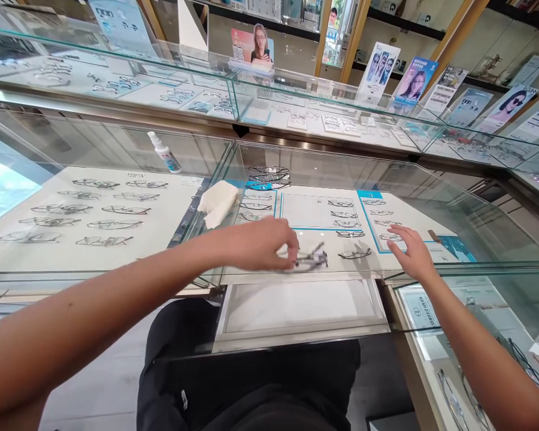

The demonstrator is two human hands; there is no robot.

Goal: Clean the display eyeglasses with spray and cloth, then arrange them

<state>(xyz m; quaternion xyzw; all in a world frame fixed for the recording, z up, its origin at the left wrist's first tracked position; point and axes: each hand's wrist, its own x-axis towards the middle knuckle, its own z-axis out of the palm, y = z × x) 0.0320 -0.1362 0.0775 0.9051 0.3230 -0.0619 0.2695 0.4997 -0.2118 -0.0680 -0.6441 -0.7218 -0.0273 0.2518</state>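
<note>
My left hand (267, 244) reaches in over the glass counter with thumb and fingers pinched on a pair of eyeglasses (313, 258), which are slightly blurred. Just right of them, another pair of glasses (354, 254) lies on the white display surface. My right hand (412, 252) hangs open, fingers spread, by the column of glasses (390, 237) at the right; I cannot tell whether it touches them. Between the hands runs a middle column of glasses (344, 214). A crumpled cream cloth (218, 202) rests at the glass divider, behind my left forearm.
A white spray bottle (164, 152) stands beyond the left case. Rows of glasses (112, 224) fill that case. A pulled-out white drawer (300, 305) sits above my lap. Glass edges (485, 269) border the counter, and more display cases (296, 120) stand behind.
</note>
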